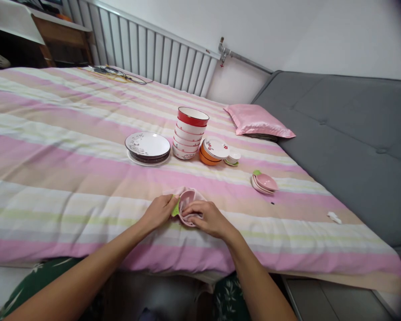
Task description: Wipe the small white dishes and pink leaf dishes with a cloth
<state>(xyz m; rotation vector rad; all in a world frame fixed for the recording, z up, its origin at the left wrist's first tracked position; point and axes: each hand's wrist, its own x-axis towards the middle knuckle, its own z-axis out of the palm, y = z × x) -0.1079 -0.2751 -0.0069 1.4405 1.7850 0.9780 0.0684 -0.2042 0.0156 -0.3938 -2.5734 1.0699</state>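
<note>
Close to the bed's front edge, a small pink bowl (187, 196) with a green leaf-shaped handle (175, 209) is tilted toward me. My left hand (159, 211) grips it by the leaf handle, thumb on top. Inside the bowl are the bent fingers of my right hand (210, 217), pressing a pale pink cloth (199, 195) against its inner surface. Part of the cloth also shows behind the far rim. To the right sits a stack of similar pink bowls (264, 183), the top one with a green leaf handle.
Beyond my hands stand stacked plates (147, 145), a tall stack of red-and-white bowls (190, 133), orange bowls (210, 157) topped by flowered plates, and small white dishes (233, 156). A crumpled white tissue (334, 217) lies right, a pink pillow (259, 120) by the grey headboard (341, 133).
</note>
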